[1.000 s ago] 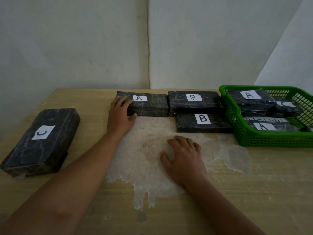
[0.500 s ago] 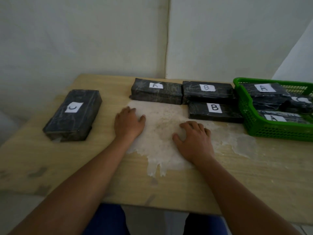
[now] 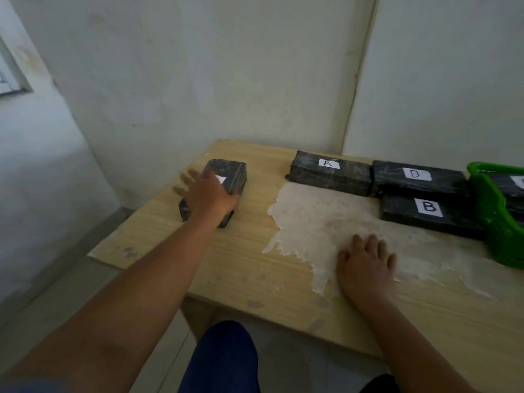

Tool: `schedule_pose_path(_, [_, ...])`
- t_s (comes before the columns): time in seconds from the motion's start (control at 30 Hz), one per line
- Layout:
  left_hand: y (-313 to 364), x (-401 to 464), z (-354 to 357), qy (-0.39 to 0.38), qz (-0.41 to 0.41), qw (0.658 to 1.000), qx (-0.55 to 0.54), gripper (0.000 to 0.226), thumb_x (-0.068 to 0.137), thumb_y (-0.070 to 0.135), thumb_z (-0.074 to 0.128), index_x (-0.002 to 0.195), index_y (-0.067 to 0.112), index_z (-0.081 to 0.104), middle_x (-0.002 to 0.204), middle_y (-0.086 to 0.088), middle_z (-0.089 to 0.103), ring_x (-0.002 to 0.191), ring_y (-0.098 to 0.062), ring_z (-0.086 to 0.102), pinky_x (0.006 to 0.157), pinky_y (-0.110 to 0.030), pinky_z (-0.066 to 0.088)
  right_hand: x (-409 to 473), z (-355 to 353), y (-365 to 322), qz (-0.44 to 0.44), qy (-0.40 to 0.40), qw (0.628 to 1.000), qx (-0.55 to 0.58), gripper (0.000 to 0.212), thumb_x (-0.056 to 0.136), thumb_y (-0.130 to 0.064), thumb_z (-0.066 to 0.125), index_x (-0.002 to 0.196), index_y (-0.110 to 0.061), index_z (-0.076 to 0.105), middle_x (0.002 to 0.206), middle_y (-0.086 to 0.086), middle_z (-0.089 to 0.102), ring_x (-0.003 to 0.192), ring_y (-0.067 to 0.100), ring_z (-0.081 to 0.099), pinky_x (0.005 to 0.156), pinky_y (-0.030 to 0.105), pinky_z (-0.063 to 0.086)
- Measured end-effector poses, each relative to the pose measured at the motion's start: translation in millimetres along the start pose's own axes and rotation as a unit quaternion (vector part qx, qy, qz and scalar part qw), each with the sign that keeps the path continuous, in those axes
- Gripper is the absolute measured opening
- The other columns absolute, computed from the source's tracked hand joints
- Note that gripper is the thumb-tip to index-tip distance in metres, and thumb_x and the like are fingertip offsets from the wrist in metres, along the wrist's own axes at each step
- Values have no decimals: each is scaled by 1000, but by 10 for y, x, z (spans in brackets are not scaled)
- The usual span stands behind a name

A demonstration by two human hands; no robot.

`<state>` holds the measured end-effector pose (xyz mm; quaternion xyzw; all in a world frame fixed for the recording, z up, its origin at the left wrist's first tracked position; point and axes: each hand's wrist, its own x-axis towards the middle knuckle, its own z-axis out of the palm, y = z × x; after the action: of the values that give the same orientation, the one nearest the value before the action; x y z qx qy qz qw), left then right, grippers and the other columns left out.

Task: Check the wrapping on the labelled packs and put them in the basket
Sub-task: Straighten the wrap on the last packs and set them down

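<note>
Head view, reading left to right. Far left of the table [image 3: 243,259]: a lone black-wrapped pack [image 3: 231,173], its white label mostly covered, lying apart from the others near the left edge. The left hand [image 3: 211,198] is over it — fingers look spread and motion-blurred past the pack's far side, thumb toward the near end; I cannot tell whether it grips the pack or only touches it.

Centre: a pale patch where the table's top layer has peeled away [image 3: 326,222]. The right hand [image 3: 365,265] rests flat on it, fingers straight and slightly apart, holding nothing.

Behind the patch: pack A [image 3: 330,171] at the back, the rear B pack [image 3: 416,178] touching its right end, and the front B pack [image 3: 428,215] just in front of that one.

Far right: the green basket [image 3: 493,219], cut off by the frame edge. At least one dark wrapped pack with a white label lies inside it; how many cannot be told.

Risks, as judged:
- The lone pack sits close to the table's left edge — a one-handed lift with a loose hold could let it slip off toward the floor.
- Glossy wrap may slide in the fingers; the wrapping could also snag or tear if dragged across the rough peeled patch.
- The carry crosses the whole table; the pack could knock the front B pack or catch the basket's rim.
</note>
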<state>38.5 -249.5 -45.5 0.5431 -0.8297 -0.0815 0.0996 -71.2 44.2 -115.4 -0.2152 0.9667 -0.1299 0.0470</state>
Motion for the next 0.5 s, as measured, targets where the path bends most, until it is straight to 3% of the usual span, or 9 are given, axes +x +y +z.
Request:
schedule_pose_path(0.1, [-54,-1,5,-51,-69,994,-61,104,82,76,63,161,17,30,160,-20,37,148,-43,34,120,-55,26,-35,-5,-28,-2,6,1000,11,60,112,-41,26,167,-15,21,176,18,10,163,38,3,132,53,5])
schedule_pose_path(0.3, [164,-392,-42,-102,-11,994,-29,121,75,86,64,164,18,18,161,-21,32,146,-43,35,113,-53,37,21,-120,-270,41,-51,995,72,68,102,-55,51,159,-20,38,174,21,15,162,42,5,130,56,4])
schedule_pose_path(0.4, [228,-660,-91,-148,52,988,5,129,72,92,61,166,16,15,163,-22,30,146,-42,39,111,-49,43,149,-203,-492,26,-75,980,185,58,99,-61,55,144,-24,58,154,12,52,146,33,44,121,48,32])
schedule_pose_path(0.47, [286,-859,-110,-163,96,982,16,132,70,93,61,165,13,17,162,-23,33,144,-41,42,110,-46,43,238,-245,-670,28,-100,937,335,53,101,-63,53,130,-20,63,131,10,61,123,27,59,104,40,47])
schedule_pose_path(0.5, [319,-965,-108,-164,116,980,8,131,69,93,62,164,12,20,160,-23,36,142,-41,45,109,-46,44,266,-280,-755,44,-113,907,404,63,100,-66,53,133,-13,63,132,9,63,120,28,62,102,41,52])
